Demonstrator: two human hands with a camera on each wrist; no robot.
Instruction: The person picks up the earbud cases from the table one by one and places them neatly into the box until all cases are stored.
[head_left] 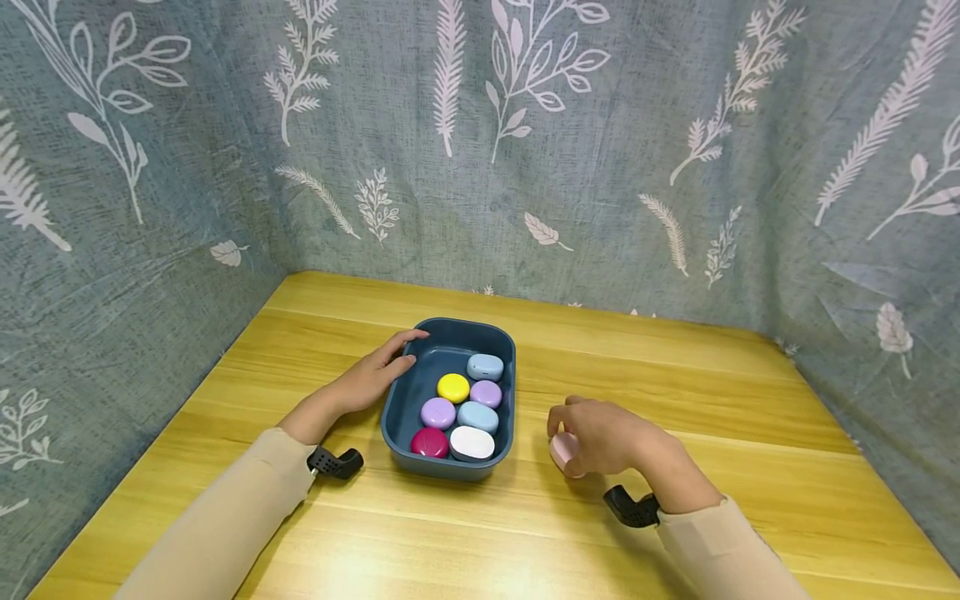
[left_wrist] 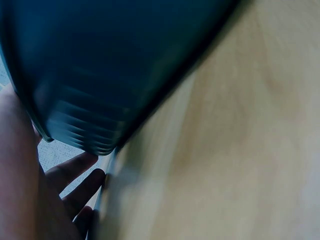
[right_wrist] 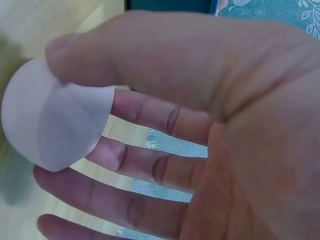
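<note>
At the left rim of a dark blue bin, my left hand has its thumb over the edge and its index finger reaching toward the far corner. The left wrist view shows its other fingers fairly straight beside the bin's ribbed outer wall. To the bin's right, my right hand pinches a pale pink rounded case between thumb and fingers, close over the table. Up close in the right wrist view, that case is smooth with a seam across it; the thumb hides part of its top.
Several rounded cases lie in the bin: a yellow one, a magenta one, a white one, plus purple and light blue ones. The wooden table is bounded by a leaf-patterned blue-grey cloth at its back and sides.
</note>
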